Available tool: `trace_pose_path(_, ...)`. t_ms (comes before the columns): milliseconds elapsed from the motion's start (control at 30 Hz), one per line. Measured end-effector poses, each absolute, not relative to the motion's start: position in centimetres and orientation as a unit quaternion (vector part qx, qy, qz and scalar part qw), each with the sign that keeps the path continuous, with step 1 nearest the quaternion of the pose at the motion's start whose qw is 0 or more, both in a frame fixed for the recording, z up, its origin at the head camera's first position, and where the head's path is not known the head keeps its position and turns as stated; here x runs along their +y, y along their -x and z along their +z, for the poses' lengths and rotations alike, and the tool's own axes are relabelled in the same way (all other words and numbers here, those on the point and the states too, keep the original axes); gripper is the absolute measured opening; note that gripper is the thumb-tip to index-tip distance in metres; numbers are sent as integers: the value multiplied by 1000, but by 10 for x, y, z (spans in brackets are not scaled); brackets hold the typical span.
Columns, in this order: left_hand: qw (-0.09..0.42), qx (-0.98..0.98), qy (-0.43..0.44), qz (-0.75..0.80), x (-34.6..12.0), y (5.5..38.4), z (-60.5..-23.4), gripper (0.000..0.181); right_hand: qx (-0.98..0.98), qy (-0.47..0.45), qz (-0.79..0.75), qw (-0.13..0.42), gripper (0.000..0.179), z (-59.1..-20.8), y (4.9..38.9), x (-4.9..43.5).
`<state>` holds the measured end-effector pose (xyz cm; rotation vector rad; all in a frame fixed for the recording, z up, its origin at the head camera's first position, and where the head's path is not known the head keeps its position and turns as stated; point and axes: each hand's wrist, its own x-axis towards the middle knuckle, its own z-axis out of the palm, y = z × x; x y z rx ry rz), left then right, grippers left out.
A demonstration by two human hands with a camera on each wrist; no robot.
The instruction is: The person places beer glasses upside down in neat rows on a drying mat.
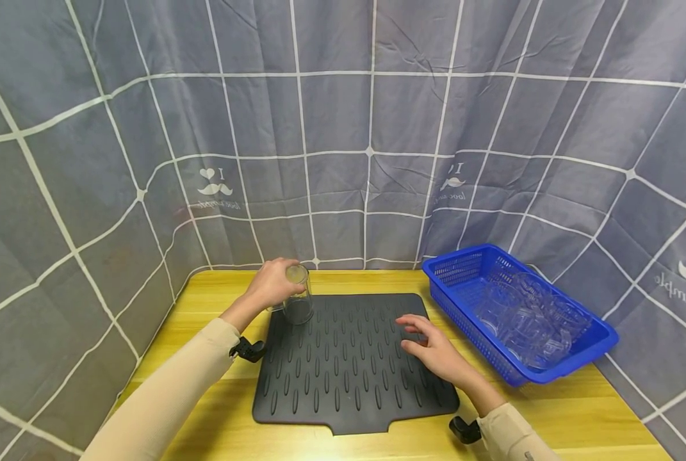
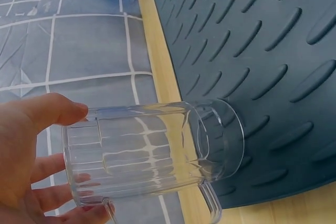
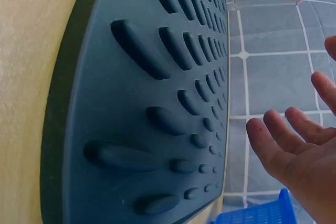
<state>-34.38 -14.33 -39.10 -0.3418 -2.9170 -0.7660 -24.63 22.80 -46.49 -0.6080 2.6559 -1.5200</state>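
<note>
A clear glass mug (image 1: 299, 306) stands upside down at the far left corner of a dark grey ridged mat (image 1: 354, 358). My left hand (image 1: 276, 282) grips it by its upturned base, thumb on one side and fingers on the other. In the left wrist view, the mug (image 2: 147, 153) has its rim against the mat, and its handle is partly cut off by the frame's lower edge. Over the right side of the mat my right hand (image 1: 432, 349) is held with loosely bent fingers, holding nothing; these fingers (image 3: 273, 140) are spread apart in the right wrist view.
To the right of the mat, a blue plastic basket (image 1: 446, 291) holds several clear glass mugs (image 1: 530, 320). Both stand on a yellow wood-grain table (image 1: 216, 397). A grey curtain with white lines (image 1: 343, 128) surrounds the table's back and sides.
</note>
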Motion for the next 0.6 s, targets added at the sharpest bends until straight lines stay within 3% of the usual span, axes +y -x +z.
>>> trace_pose_path(600, 29, -963, 112, -245, -139, 344, -391, 69, 854, 179, -487, 25, 44, -470, 245, 227)
